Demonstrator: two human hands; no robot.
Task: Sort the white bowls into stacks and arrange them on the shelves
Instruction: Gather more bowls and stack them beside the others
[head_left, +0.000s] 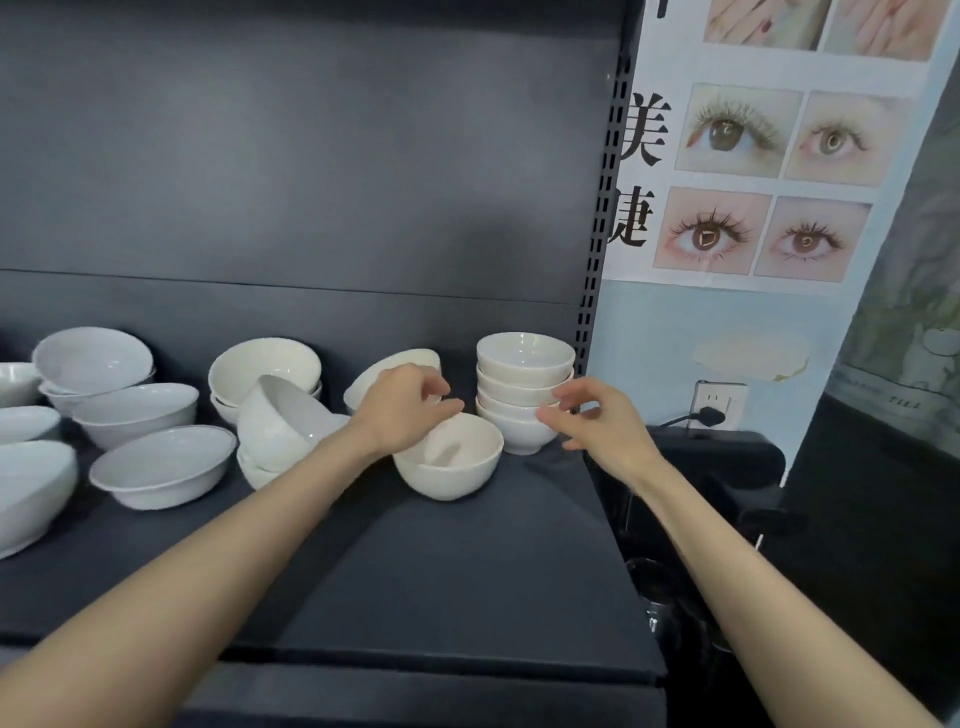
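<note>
Two hands: left hand (402, 410) and right hand (597, 423) both reach to the far right end of the dark shelf (467, 561).
Left hand state: fingers loosely curled and apart, gripping nothing. It hangs over the far-left rim of the single bowl (452, 462), with the wrist crossing that rim.
Right hand state: relaxed, fingers lightly bent, empty. The fingertips are just beside the stack of four bowls (524, 395), on its near right side.
Stack of four bowls: upright and nested, far right on the shelf, close to the slotted post (597, 249).
Single bowl: opening up, just near-left of the stack; whether the two touch cannot be told.
Leaning bowl (410, 364): tilted, behind the left hand and partly hidden by it.
Middle group: two-bowl stack (265, 369) at the far side; in front of it a tipped bowl (283, 423) lies on its side across another bowl.
Left group: wider shallow bowls (161, 467), loose and overlapping.
Wall at right: eyelash poster (753, 182); below it a wall socket (719, 402) with a black plug.
</note>
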